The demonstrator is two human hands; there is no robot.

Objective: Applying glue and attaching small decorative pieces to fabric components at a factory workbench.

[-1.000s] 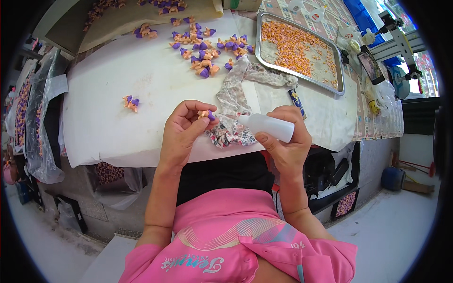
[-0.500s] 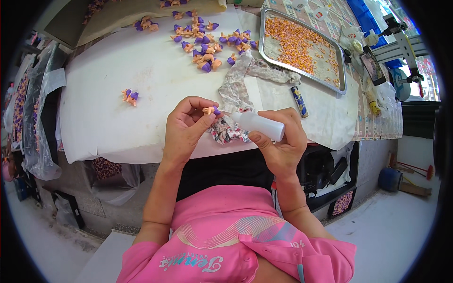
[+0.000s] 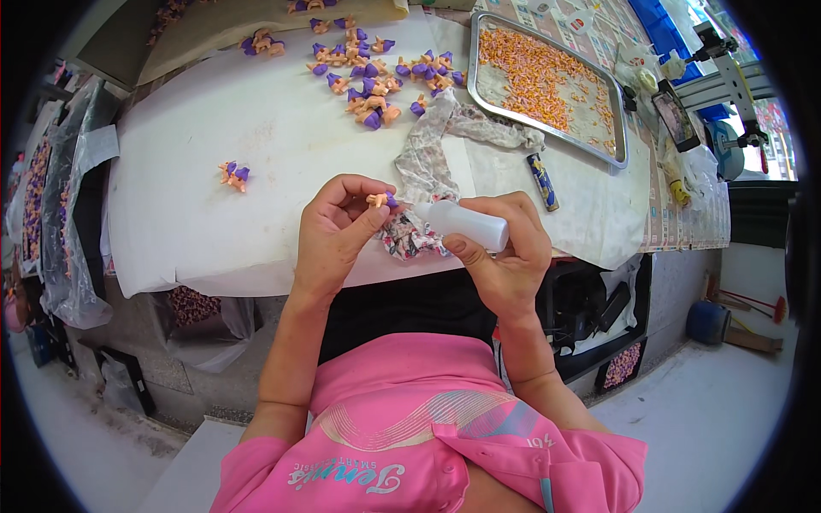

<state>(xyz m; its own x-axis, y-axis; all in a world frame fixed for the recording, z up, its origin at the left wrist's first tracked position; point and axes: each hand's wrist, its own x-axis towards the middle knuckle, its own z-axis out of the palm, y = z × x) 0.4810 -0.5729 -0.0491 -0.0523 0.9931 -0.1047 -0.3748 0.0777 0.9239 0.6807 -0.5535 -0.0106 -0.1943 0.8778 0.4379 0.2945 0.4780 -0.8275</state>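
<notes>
Above the white-covered table's near edge, left hand pinches 1 peach-and-purple figure, partly hidden by the grasp. Right hand clasps white bottle, nozzle toward figure; tip indistinct, contact undeterminable. Bottle blocks part of patterned cloth. Beyond: figure cluster, metal tray with orange pieces. Blue tube lies right; 1 loose figure, left.

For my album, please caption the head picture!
Left hand pinches a small figurine; right hand holds a white bottle beside it.
</notes>
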